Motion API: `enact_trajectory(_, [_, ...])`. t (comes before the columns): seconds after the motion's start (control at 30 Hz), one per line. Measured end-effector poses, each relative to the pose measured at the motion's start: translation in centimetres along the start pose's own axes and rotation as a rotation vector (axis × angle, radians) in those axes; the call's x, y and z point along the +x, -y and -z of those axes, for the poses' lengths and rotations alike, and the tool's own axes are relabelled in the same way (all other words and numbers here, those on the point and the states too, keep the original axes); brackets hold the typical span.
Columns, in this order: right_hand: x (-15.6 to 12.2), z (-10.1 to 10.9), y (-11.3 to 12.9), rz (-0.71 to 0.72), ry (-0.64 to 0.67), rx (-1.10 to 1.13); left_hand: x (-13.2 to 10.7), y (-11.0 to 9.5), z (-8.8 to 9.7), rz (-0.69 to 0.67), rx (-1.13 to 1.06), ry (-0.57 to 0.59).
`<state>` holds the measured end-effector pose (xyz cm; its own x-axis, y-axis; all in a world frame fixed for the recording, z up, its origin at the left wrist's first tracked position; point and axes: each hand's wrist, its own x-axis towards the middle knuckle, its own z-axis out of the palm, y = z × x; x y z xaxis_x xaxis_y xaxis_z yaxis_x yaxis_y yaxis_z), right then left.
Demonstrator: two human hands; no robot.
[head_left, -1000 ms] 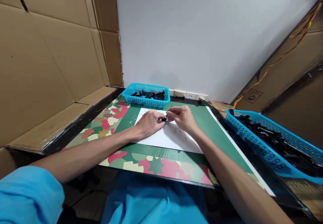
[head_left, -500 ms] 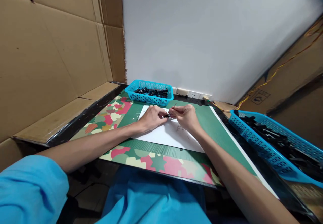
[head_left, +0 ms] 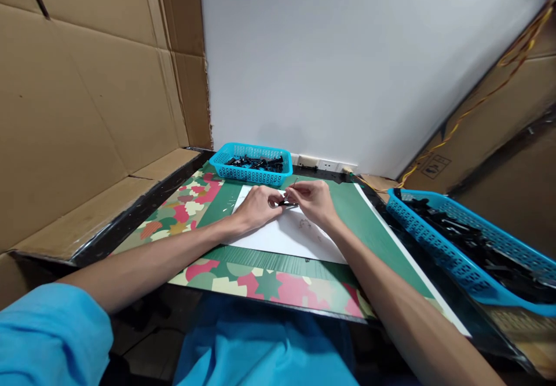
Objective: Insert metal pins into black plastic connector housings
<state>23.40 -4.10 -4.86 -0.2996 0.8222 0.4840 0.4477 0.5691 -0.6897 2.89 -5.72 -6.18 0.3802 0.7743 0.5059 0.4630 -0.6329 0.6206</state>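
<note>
My left hand (head_left: 257, 207) pinches a small black part (head_left: 287, 204) above a white sheet (head_left: 278, 236) on the table. Its exact kind is too small to make out. Close against it on the right, my right hand (head_left: 313, 198) has its fingertips closed on a thin, needle-like rod (head_left: 296, 181), which sticks up past the fingers. The rod's lower end meets the black part or lies just by it; I cannot tell which. Small dark marks or specks (head_left: 305, 224) show on the sheet under my right wrist.
A blue basket (head_left: 251, 178) of black parts stands at the back. Another blue basket (head_left: 452, 261), heaped with black parts, is at the right. A green patterned mat (head_left: 260, 261) covers the table. Cardboard (head_left: 95, 96) walls the left; sockets (head_left: 328, 166) line the back wall.
The view has shifted slightly, moving the scene a little left. Both hands stay together at the black part, and the rod is tilted a bit differently, with less of it showing above the fingers.
</note>
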Motion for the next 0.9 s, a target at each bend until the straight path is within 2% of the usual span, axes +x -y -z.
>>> enact_trajectory(0.1, [0.4,1.2,-0.2,-0.002,-0.111,0.110,0.0,0.2,-0.2,0.016,0.016,-0.058])
enact_trajectory(0.17, [0.4,2.7,-0.4,-0.024,-0.123,0.115,0.0,0.4,-0.2,0.032,0.017,-0.088])
enact_trajectory(0.23, [0.4,4.3,-0.7,-0.045,-0.013,0.068,0.0,0.5,-0.2,0.036,0.024,-0.101])
enact_trajectory(0.37, [0.2,6.6,-1.0,-0.025,0.314,-0.081,0.6,0.6,0.4,0.018,0.065,-0.125])
enact_trajectory(0.47, [0.1,6.7,-1.1,-0.032,0.525,-0.186,1.4,0.8,1.3,0.004,0.045,-0.189])
enact_trajectory(0.53, [0.0,6.4,-0.9,-0.046,0.620,-0.237,1.9,1.1,1.7,0.006,-0.018,-0.225])
enact_trajectory(0.67, [-0.2,5.8,-0.3,-0.052,0.661,-0.230,2.4,1.9,1.8,0.062,-0.099,-0.266])
enact_trajectory(0.8, [-0.1,5.7,0.1,-0.064,0.697,-0.202,2.2,2.1,1.8,0.074,-0.092,-0.189])
enact_trajectory(0.9, [-0.1,5.9,0.2,-0.034,0.694,-0.174,1.8,1.8,1.8,0.060,-0.095,-0.183])
